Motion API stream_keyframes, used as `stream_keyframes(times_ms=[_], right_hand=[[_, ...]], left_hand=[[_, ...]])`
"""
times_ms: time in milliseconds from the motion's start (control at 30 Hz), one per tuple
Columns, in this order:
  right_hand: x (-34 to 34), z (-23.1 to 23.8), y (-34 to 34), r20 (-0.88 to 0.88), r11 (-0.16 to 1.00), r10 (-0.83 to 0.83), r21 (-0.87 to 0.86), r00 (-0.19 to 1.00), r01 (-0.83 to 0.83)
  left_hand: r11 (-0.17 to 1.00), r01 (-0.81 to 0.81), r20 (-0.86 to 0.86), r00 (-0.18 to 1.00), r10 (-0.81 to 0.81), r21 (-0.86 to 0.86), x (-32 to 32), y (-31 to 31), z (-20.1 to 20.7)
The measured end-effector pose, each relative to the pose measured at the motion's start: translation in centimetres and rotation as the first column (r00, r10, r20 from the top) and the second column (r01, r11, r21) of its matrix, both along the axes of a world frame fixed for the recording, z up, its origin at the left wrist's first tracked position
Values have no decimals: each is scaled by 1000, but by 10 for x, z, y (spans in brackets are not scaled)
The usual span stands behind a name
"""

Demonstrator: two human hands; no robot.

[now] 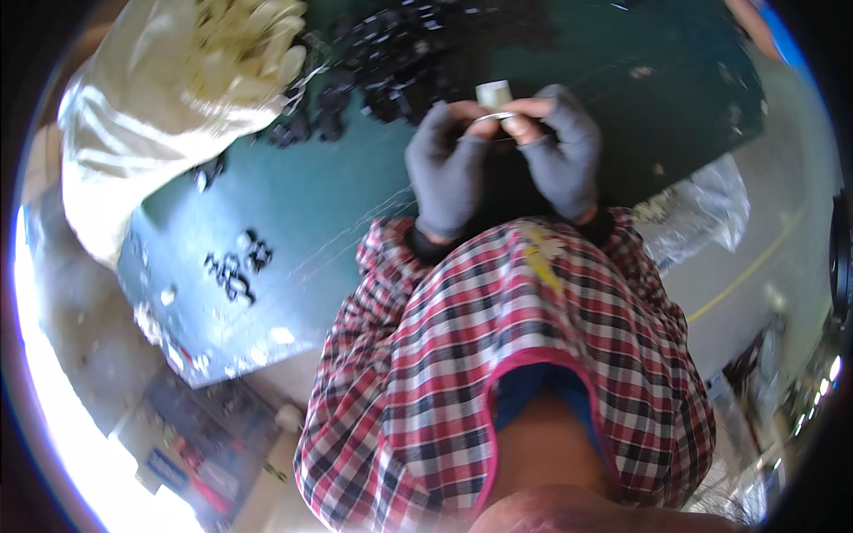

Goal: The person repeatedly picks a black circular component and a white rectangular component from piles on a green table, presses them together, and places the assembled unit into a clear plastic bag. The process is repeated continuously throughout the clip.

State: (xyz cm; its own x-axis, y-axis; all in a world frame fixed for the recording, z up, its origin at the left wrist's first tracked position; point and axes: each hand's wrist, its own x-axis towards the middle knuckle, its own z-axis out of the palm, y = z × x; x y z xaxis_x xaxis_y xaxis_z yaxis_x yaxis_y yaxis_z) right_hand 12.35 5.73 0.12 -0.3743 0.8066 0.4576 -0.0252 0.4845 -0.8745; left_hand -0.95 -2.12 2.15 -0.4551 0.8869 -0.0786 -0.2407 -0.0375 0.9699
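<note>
Near the far side of the green table (355,191), my left hand (449,164) and my right hand (560,147) meet in front of me. Each wears a grey glove with bare fingertips. Thumbs and index fingers pinch a small whitish piece (494,94) with a squarish upper part; its kind is too small to make out. A thin pale strip shows between the fingertips. Beyond my left hand lies a heap of small black parts (400,58). The other fingers curl in toward the palms.
A white sack (133,133) at the far left holds pale yellowish translucent pieces (240,53). Some loose black parts (235,266) lie on the table's left side. Crumpled clear plastic (706,209) sits past the right edge. At the top right, part of another person's arm (753,27) shows.
</note>
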Motion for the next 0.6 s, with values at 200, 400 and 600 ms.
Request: stream_keyframes(times_ms=[200, 400, 600], right_hand=[[10, -7, -1, -183, 923, 147, -328, 972, -201], [3, -1, -8, -84, 943, 39, -326, 996, -65], [21, 1, -7, 95, 999, 26, -21, 995, -24]], left_hand=[[999, -32, 215, 976, 39, -38, 4, -3, -3], [996, -69, 122, 990, 76, -62, 9, -3, -5], [995, 7, -64, 998, -14, -101, 10, -9, -10]])
